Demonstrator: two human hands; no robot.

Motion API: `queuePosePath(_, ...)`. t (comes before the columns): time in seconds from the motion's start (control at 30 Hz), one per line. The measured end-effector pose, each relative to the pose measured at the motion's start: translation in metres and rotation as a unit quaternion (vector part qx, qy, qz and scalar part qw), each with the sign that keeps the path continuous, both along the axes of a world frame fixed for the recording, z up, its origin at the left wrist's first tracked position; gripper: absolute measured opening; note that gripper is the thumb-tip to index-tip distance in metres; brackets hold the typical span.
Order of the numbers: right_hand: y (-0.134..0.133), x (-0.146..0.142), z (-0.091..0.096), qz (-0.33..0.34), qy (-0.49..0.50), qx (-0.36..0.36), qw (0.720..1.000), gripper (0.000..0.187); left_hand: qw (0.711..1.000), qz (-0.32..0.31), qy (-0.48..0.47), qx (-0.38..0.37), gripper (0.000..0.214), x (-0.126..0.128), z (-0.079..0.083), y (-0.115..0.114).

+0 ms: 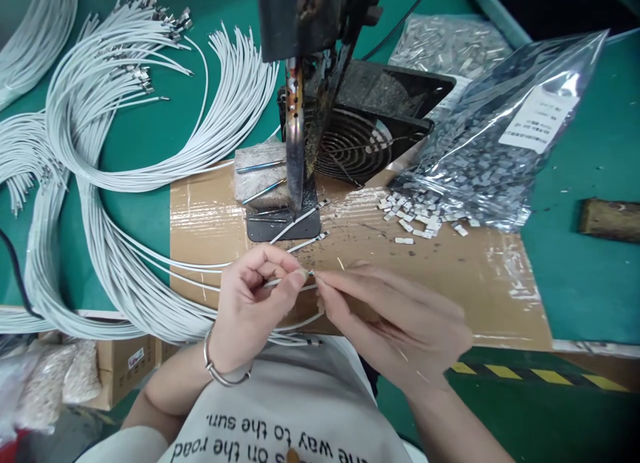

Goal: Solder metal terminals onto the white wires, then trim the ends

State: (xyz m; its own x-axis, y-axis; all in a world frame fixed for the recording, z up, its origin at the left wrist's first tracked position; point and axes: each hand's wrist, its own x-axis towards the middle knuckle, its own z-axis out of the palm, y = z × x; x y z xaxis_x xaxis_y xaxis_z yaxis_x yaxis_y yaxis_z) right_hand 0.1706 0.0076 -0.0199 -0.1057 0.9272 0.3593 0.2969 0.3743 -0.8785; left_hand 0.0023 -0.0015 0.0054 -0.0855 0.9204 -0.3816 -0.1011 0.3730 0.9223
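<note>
My left hand (250,310) pinches a white cable (273,283) near its end, thumb against forefinger. Facing it, my right hand (400,316) is closed in a pinch at the same cable end, blurred by motion; what lies between its fingertips is too small to make out. Just beyond the hands, white cables with small metal ends rest on a black metal base (257,231). Above that base stands an upright soldering iron (295,136), beside a worn pale block (260,176) with thin blue-tinted metal rods on it. Loose small white connectors (423,216) lie scattered to the right.
Bundles of white cables (150,176) spread over the left side. A black fan (355,143) stands behind the iron. At right are a clear bag of small parts (480,156), another bag (450,43) and a brown block (610,220). Cardboard (475,283) covers the front.
</note>
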Motion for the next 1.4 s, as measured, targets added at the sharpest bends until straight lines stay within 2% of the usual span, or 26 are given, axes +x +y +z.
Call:
queuePosePath(0.13, -0.001, 0.007, -0.003, -0.045, 0.093, -0.082, 0.991, 0.035, 1.0, 0.024, -0.002, -0.008, 0.012, -0.003, 0.004, 0.005)
queuePosePath(0.27, -0.001, 0.007, -0.004, -0.075, 0.172, -0.183, 0.965, 0.025, 1.0, 0.025, -0.008, -0.012, 0.01, -0.005, 0.005, 0.009)
queuePosePath(0.37, 0.001, 0.002, -0.003, -0.088, 0.204, -0.223, 0.949, 0.02, 0.999, 0.026, -0.007, -0.018, 0.011, -0.004, 0.005, 0.01)
queuePosePath(0.7, 0.007, -0.005, 0.0, -0.041, 0.22, -0.231, 0.947, 0.017, 0.998, 0.031, 0.052, -0.006, 0.01, 0.0, 0.005, 0.011)
queuePosePath(0.97, 0.005, -0.011, 0.001, 0.009, 0.21, -0.235, 0.949, 0.028, 0.998, 0.029, 0.047, -0.01, 0.01, -0.001, 0.006, 0.009)
queuePosePath(1.23, 0.004, -0.011, 0.004, 0.007, 0.219, -0.244, 0.945, 0.027, 0.998, 0.031, 0.051, 0.001, 0.011, 0.002, 0.007, 0.007)
queuePosePath(1.4, 0.004, -0.011, 0.003, -0.029, 0.232, -0.268, 0.935, 0.018, 0.997, 0.033, 0.063, 0.014, 0.009, 0.0, 0.005, 0.008)
